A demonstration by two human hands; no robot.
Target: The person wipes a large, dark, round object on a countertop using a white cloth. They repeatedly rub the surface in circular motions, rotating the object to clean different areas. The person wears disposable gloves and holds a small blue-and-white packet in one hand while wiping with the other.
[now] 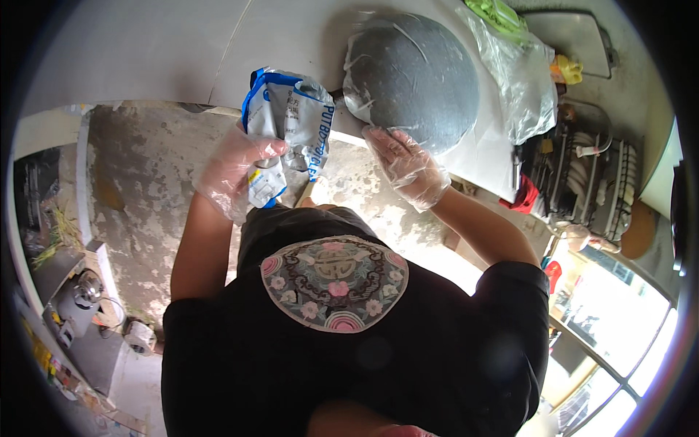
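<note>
My left hand [232, 169], in a clear disposable plastic glove, grips a white and blue foil pouch [300, 117] that bears writing. The pouch is crumpled. On the pale countertop an upturned round metal pan or wok [415, 76] shows its grey bottom, with a wrinkled translucent film over it. My right hand [407, 164], gloved the same way, is at the near edge of that round bottom, palm partly turned up and fingers bent. Whether its fingertips pinch the film or only touch the edge, I cannot tell.
A clear plastic bag [516, 82] and a green packet [494, 13] lie right of the pan. Beyond them stand a yellow-capped bottle [568, 69] and a dish rack [590, 169] with bowls. A red cloth [523, 194] hangs by the counter's edge. A rice cooker [79, 300] is at left.
</note>
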